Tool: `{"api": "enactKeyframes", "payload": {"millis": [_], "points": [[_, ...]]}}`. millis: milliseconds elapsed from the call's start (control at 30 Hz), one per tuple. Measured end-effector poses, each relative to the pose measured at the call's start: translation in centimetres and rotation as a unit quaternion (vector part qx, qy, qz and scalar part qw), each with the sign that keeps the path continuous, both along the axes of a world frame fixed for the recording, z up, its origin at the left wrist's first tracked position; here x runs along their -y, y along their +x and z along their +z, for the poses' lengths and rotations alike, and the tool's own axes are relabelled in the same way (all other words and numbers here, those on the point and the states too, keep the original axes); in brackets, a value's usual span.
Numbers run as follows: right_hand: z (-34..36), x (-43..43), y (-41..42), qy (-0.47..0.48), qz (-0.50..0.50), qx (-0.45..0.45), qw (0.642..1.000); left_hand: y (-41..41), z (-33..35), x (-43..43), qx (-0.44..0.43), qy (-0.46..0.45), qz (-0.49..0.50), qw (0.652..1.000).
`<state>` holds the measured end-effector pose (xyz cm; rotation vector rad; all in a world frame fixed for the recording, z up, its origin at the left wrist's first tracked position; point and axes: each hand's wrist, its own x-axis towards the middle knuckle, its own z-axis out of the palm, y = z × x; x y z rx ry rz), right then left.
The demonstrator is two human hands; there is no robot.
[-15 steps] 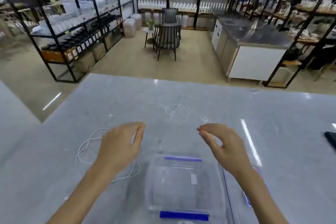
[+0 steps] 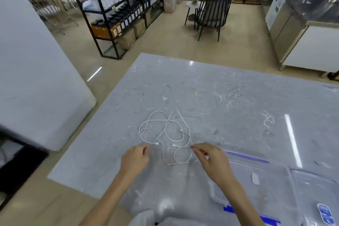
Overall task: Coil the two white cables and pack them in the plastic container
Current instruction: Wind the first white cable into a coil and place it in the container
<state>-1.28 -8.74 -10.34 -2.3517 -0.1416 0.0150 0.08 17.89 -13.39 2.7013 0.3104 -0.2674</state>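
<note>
Your left hand [image 2: 134, 159] and right hand [image 2: 211, 159] now pinch the tangled white cables [image 2: 165, 134]; earlier they hovered empty over the plastic container [image 2: 256, 180], now toward the tabletop's [image 2: 220, 88] right edge.

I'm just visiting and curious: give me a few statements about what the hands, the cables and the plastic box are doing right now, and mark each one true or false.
1. The white cables lie in a loose tangle on the grey table. True.
2. The cables are already inside the plastic container. False: they lie on the table to its left.
3. The left hand and the right hand are both at the near edge of the tangle. True.
4. The clear lid is shut on the container. False: it lies beside the container, on its right.
5. The cables are black. False: they are white.
</note>
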Motion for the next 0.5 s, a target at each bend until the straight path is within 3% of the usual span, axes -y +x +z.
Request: {"api": "enactKeyframes", "payload": {"millis": [200,300,367,500], "points": [[-6.3,-11.4,1.5,-0.012,0.132,-0.127,0.983,0.0,-5.6,-4.0,-0.188,0.049,-0.094,0.976],[-9.3,-15.0,0.9,-0.043,0.208,-0.12,0.97,-0.8,-7.6,-4.5,-0.151,0.086,-0.176,0.969],[-10.7,-16.2,0.9,-0.062,0.2,-0.099,0.973,-0.8,-8.0,-4.8,-0.118,0.1,-0.224,0.962],[-12.0,-16.8,1.0,-0.09,0.193,-0.071,0.975,-0.1,-8.0,-5.6,-0.112,0.042,-0.234,0.965]]}}
